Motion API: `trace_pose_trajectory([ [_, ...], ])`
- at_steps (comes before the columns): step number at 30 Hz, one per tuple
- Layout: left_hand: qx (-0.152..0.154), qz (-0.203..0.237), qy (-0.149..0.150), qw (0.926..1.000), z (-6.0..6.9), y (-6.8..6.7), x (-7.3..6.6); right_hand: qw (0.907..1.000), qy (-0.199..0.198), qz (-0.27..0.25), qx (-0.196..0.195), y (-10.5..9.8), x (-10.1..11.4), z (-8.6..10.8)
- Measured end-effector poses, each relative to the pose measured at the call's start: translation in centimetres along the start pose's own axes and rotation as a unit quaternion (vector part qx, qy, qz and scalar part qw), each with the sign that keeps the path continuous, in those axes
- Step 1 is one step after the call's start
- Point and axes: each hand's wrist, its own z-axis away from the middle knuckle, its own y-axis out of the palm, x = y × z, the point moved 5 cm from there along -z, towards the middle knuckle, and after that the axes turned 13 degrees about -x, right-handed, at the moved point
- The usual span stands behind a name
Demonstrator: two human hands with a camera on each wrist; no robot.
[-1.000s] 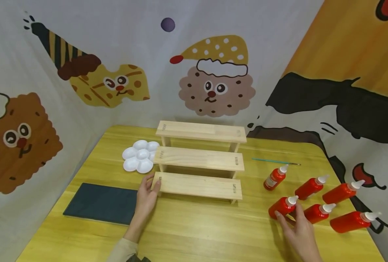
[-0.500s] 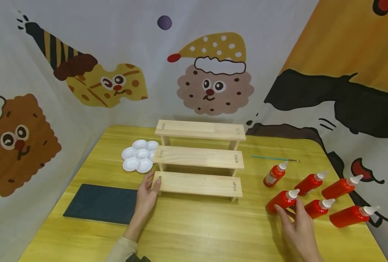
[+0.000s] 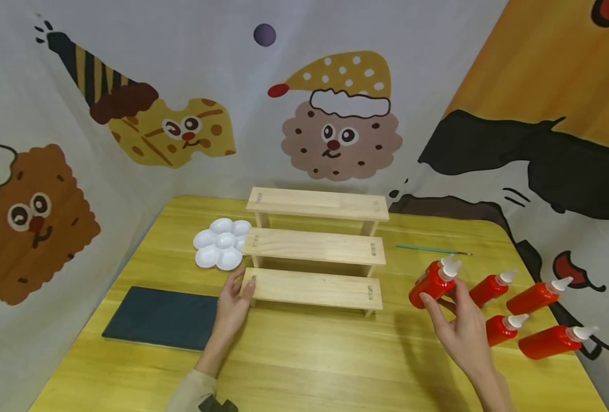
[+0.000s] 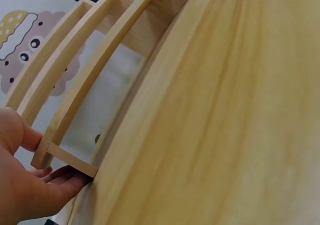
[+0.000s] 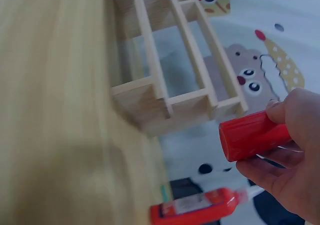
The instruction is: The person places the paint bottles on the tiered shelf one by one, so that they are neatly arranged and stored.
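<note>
My right hand (image 3: 466,335) grips a red squeeze bottle (image 3: 430,287) with a white nozzle cap, thumb on one side and fingers on the other. In the right wrist view its base (image 5: 247,135) hangs above the table. Behind it, mostly hidden in the head view, stands a labelled red bottle (image 5: 195,207). A three-step wooden display stand (image 3: 311,289) occupies the table's middle. My left hand (image 3: 233,306) holds the left end of its lowest step, the thumb over the top board and the fingers at the side support (image 4: 72,160).
Several more red bottles (image 3: 548,342) stand at the right. A thin blue-green paintbrush (image 3: 428,249) lies behind them. Left of the stand are a white flower-shaped palette (image 3: 224,240) and a dark flat board (image 3: 160,317). A printed cloth (image 3: 263,143) hangs behind the table.
My right hand has lifted the red bottle off the table and carried it up and slightly left, now in front of the labelled bottle. The left hand stays on the stand.
</note>
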Motion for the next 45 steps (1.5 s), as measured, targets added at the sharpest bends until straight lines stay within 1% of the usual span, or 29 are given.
trace_pose_trajectory([
  [2, 0.003, 0.006, 0.001, 1.0000, 0.0, 0.0, -0.1, 0.9997, -0.021, -0.013, -0.001, 0.1, 0.7, -0.9],
  [8, 0.007, 0.024, -0.003, 0.9997, -0.1, 0.1, -0.1, 0.9973, -0.057, -0.047, 0.001, 0.7, 2.9, -3.6],
  [11, 0.004, 0.027, -0.004, 0.9996, -0.1, 0.1, -0.1, 0.9961, -0.068, -0.056, 0.004, 1.4, 3.8, -4.8],
  [16, -0.001, 0.024, 0.000, 0.9997, 0.0, 0.0, -0.1, 0.9961, -0.077, -0.043, 0.010, 3.0, 5.3, -6.6],
  [19, -0.004, 0.024, 0.003, 0.9997, 0.0, 0.0, -0.1, 0.9948, -0.081, -0.058, 0.019, 4.3, 6.3, -7.8],
  [24, -0.003, 0.025, 0.002, 0.9997, 0.1, 0.0, -0.2, 0.9913, -0.078, -0.095, 0.045, 6.7, 7.9, -9.6],
  [29, -0.002, 0.016, -0.003, 0.9999, -0.1, 0.1, 0.1, 0.9892, -0.058, -0.115, 0.070, 8.9, 8.9, -11.2],
  [31, -0.005, 0.014, -0.001, 0.9999, -0.2, 0.1, 0.2, 0.9876, -0.053, -0.123, 0.082, 9.9, 9.3, -11.8],
  [34, -0.010, 0.013, -0.002, 0.9999, -0.3, 0.2, 0.3, 0.9840, -0.044, -0.140, 0.101, 11.4, 10.0, -12.5],
  [36, -0.010, 0.018, 0.002, 0.9998, -0.3, 0.3, 0.3, 0.9814, -0.037, -0.151, 0.112, 12.4, 10.5, -12.9],
  [38, -0.007, 0.024, 0.000, 0.9997, -0.2, 0.5, 0.2, 0.9796, -0.032, -0.157, 0.121, 13.6, 10.9, -13.2],
  [45, -0.006, 0.021, 0.004, 0.9997, -0.1, 0.3, 0.1, 0.9722, -0.033, -0.178, 0.148, 18.0, 12.9, -14.2],
])
